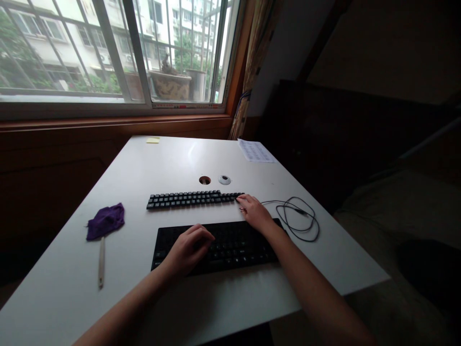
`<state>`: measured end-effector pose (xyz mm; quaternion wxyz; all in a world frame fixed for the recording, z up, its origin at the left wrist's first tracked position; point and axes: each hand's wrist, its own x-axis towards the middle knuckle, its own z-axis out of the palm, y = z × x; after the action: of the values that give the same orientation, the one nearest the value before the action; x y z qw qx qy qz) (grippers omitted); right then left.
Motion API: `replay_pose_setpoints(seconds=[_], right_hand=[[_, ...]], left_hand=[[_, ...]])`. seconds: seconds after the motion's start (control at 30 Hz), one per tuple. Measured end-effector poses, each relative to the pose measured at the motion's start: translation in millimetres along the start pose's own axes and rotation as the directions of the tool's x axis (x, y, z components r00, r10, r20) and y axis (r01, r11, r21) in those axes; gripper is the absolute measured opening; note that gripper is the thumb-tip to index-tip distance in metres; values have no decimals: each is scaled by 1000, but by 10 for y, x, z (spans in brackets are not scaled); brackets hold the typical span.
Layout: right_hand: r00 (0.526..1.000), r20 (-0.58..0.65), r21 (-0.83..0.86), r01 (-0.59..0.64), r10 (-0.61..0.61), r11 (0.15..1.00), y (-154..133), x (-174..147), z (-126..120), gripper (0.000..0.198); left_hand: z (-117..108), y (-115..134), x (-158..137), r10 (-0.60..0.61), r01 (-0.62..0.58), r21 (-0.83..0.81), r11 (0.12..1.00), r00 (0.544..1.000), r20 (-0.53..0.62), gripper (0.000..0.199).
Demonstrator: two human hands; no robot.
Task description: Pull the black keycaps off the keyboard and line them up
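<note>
My right hand (255,211) reaches over the far edge of a black keyboard (234,247), its fingertips pinched on a small black keycap at the right end of the loose keycaps (185,198). These stand in several neat rows on the table behind the keyboard. Something thin and reddish shows under the right palm, too small to name. Over the keyboard's left half, my left hand (190,246) is loosely closed, fingers curled together. Whatever it may hold is hidden. Light legends show on some lower keys; the upper part of the keyboard is too dark to make out.
A black cable (297,214) lies coiled at the right. To the left are a purple cloth (106,221) and a pale stick-like handle (101,264). Beyond the keycaps are a cable hole (205,180), a round cover (224,179), a printed sheet (257,151) and a yellow note (153,140).
</note>
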<state>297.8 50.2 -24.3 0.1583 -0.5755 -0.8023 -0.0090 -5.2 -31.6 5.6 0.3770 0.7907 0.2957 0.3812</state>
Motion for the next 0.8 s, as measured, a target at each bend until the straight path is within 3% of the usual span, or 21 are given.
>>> replay_pose_setpoints(seconds=[0.8], right_hand=[[1000, -5, 22, -2, 2, 1000, -82, 46, 8, 38]], left_hand=[[7, -27, 0, 11, -11, -1, 1000, 1000, 11, 11]])
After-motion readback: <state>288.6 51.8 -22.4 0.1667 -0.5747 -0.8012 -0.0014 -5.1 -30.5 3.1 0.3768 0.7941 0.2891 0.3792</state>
